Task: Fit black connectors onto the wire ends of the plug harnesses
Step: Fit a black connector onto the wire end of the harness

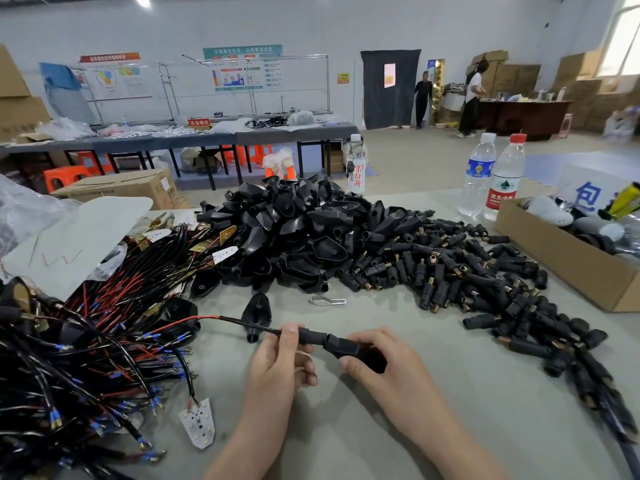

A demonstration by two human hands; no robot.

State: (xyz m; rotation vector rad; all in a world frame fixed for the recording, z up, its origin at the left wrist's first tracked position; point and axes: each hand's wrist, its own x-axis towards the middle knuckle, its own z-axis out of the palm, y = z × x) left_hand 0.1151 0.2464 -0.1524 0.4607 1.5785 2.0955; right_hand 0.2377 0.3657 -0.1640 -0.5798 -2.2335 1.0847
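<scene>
Low centre over the table [450,410], your left hand [277,362] pinches the wire [242,322] near its end and your right hand [388,362] grips the connector [341,344], both parts meeting between your thumbs. Risk: push off-axis and the wire end may buckle or seat crooked; a loose pinch would let it slide out.

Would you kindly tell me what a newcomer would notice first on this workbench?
A heap of black plug shells fills the middle, with small black connectors spilling to its right. A tangle of red and black wires covers the left. In front, the left hand pinches a wire while the right hand grips a black connector.
</scene>
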